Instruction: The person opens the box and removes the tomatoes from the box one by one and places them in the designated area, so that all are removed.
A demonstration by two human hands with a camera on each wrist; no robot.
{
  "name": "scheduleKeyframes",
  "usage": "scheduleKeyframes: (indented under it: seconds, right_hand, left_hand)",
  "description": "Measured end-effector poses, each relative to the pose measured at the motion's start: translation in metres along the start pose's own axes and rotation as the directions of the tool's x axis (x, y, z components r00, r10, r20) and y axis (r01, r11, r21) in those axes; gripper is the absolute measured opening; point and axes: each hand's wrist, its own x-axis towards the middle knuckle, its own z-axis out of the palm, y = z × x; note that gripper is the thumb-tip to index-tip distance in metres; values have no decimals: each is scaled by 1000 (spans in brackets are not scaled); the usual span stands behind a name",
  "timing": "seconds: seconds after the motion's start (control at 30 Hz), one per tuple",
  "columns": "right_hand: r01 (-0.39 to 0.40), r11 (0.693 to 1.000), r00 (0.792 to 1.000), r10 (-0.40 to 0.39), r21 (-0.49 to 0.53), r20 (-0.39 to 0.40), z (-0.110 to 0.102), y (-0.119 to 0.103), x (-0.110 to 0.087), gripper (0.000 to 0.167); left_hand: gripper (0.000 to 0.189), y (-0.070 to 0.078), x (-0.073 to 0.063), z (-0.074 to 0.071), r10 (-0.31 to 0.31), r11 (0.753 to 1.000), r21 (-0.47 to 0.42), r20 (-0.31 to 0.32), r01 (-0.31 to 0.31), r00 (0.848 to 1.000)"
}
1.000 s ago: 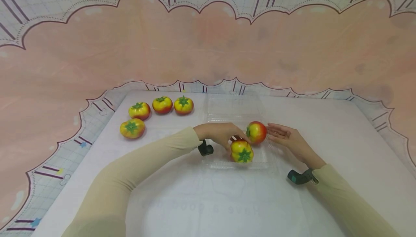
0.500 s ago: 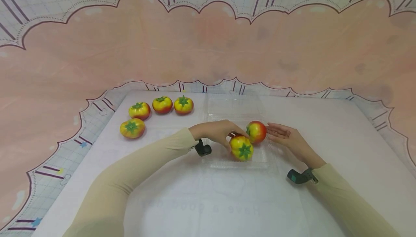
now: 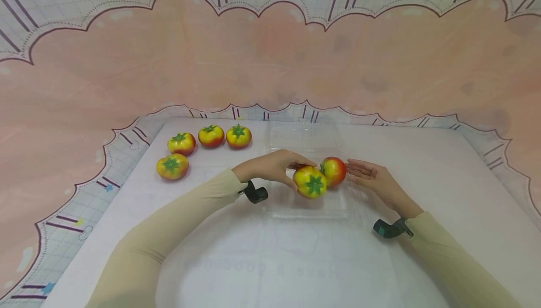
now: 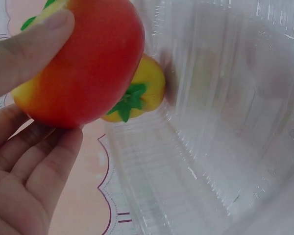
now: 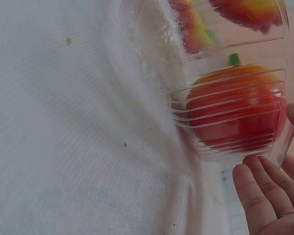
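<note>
My left hand (image 3: 274, 166) grips a red-and-yellow tomato (image 3: 310, 182) with a green star-shaped calyx, holding it over a clear plastic box (image 3: 291, 210). In the left wrist view the thumb lies on one side of this tomato (image 4: 98, 58) and the fingers on the other. A second tomato (image 3: 334, 172) sits inside the box at its right wall, and the held one overlaps it in the head view. Outside that wall is my right hand (image 3: 369, 179), its fingers extended at the plastic. Through the ribbed wall the right wrist view shows the boxed tomato (image 5: 237, 110).
At the left back of the white table (image 3: 270, 261), several more tomatoes (image 3: 211, 136) stand, one of them (image 3: 172, 166) nearer the front. The box's clear lid (image 3: 304, 135) lies folded back behind it. A patterned cloth (image 3: 270, 59) hangs behind the table.
My left hand has moved back and to the left, taking its tomato from the box's front area toward its middle. The right hand and the boxed tomato stay nearly in place.
</note>
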Motion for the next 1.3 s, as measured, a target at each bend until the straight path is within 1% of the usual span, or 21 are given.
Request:
scheduleKeyframes:
  seconds: [0.1,0.23,0.33,0.47,0.53,0.73,0.83,0.97,1.03,1.17,1.3]
  right_hand:
    - [-3,1000,1000,3,-7,2,0,0,0,61]
    - [-10,1000,1000,10,-25,3,-1,0,0,61]
    - [-15,999,1000,15,-29,1,-1,0,0,61]
    - [-21,999,1000,21,-25,0,-1,0,0,61]
    - [-22,999,1000,22,-26,1,-1,0,0,61]
    - [-14,999,1000,14,-33,4,-1,0,0,61]
    - [-8,999,1000,8,-32,4,0,-1,0,60]
    - [-2,1000,1000,3,-23,4,0,-1,0,60]
    - [-3,1000,1000,3,-25,3,0,-1,0,60]
    - [-6,999,1000,6,-32,1,0,-1,0,60]
    - [-8,999,1000,8,-37,0,-1,-1,0,60]
  left_hand:
    - [66,-1,-5,-2,-11,1000,-23,-40,10,999]
    - [67,-2,-11,-4,-61,996,-78,-98,54,993]
    - [67,-2,-17,-6,-90,990,-117,-150,73,985]
    - [68,0,-24,-8,-104,988,-133,-219,76,970]
    - [68,0,-28,-9,-119,987,-132,-249,88,961]
    - [69,-3,-41,-13,-210,972,-171,-336,160,918]
    - [70,-5,-49,-15,-218,970,-187,-381,156,899]
    - [70,-9,-60,-19,-232,967,-201,-438,157,868]
    - [70,-10,-66,-21,-247,964,-208,-465,166,850]
    - [70,-15,-75,-25,-260,960,-230,-519,161,814]
    - [70,-22,-83,-26,-302,947,-269,-556,176,774]
